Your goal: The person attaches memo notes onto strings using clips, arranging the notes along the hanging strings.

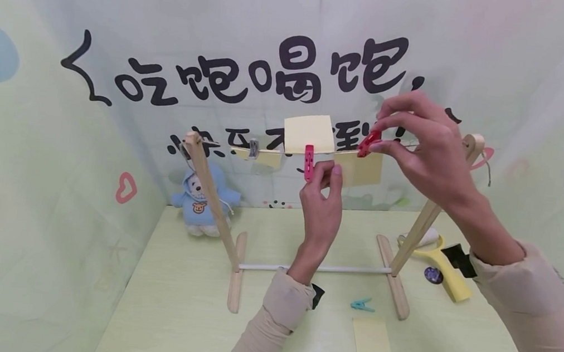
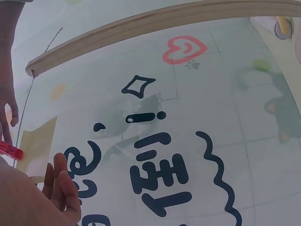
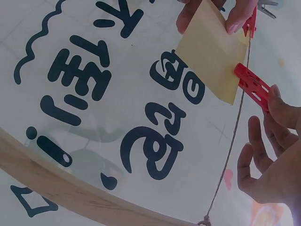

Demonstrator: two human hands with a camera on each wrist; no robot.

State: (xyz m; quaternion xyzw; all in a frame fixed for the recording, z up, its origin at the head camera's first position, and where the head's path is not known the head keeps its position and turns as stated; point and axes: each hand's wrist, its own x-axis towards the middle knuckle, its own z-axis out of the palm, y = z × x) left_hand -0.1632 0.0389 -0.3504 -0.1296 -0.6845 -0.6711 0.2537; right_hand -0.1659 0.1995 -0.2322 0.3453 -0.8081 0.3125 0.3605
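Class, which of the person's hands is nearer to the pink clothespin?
Left. The left hand is close beside the pink clothespin, pinching yellow paper; the right hand is farther rightward, pinching the red clothespin.

Looks forward and down from the head, across the rack (image 1: pixel 213 198). From both wrists, looks closer, toward the wall (image 2: pixel 211 108), tipped sideways; catches the same note (image 3: pixel 214 52) and red clip (image 3: pixel 252 85).

Bright, even light in head view, dimmer greyish wrist views, soft shadows on backdrop (image 2: pixel 207 106)
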